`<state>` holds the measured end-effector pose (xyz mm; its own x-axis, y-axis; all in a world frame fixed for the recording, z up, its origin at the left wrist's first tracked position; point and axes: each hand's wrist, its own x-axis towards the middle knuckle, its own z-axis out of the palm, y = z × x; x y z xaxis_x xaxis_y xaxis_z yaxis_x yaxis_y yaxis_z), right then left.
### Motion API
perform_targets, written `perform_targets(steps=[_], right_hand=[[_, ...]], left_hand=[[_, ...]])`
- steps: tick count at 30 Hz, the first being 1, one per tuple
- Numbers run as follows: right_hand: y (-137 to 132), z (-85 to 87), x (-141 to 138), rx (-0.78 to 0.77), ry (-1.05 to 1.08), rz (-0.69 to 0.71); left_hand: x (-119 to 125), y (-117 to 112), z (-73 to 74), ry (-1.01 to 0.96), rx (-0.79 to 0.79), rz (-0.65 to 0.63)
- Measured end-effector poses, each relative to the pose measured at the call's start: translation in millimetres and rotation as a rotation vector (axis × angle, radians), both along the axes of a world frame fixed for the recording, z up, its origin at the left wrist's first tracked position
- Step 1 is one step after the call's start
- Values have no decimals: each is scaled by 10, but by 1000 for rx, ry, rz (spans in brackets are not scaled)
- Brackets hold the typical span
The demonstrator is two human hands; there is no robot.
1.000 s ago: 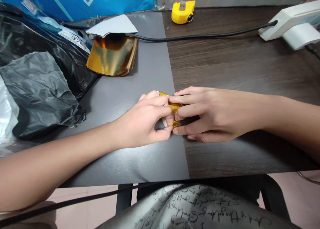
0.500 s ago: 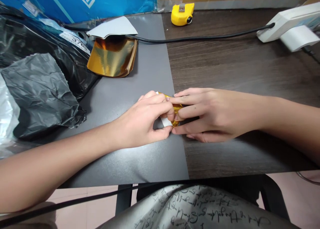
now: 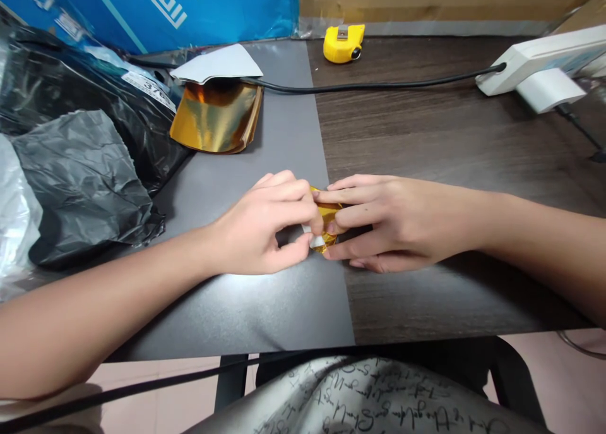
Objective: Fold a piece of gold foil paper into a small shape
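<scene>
On the grey-and-wood surface (image 3: pixel 265 314), the left hand (image 3: pixel 255 229) and right hand (image 3: pixel 392 222) pinch a small folded gold foil packet (image 3: pixel 326 216) in a narrow grip; a larger foil sheet (image 3: pixel 215 119) lies aside.

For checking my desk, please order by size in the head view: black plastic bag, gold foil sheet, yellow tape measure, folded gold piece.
Black plastic bag
Gold foil sheet
Yellow tape measure and folded gold piece look alike, so unranked.
</scene>
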<state>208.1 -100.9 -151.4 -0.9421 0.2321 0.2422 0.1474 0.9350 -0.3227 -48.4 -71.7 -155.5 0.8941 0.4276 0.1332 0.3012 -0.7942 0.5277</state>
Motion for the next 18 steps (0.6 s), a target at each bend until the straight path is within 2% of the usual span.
perform_targets(steps=[3,8,13,18], right_hand=[[3,-4,10,-23,-6,0],[13,-14,25,-31,15,4],[19,-16,30,-41,41,10],[18,-12,23,-39,34,7]], left_hand=[[-27,25,-17,-50,83,-146],[-48,65,-14,-70,277,-276],[-50,110,24,6,288,-354],[-46,125,42,45,263,-357]])
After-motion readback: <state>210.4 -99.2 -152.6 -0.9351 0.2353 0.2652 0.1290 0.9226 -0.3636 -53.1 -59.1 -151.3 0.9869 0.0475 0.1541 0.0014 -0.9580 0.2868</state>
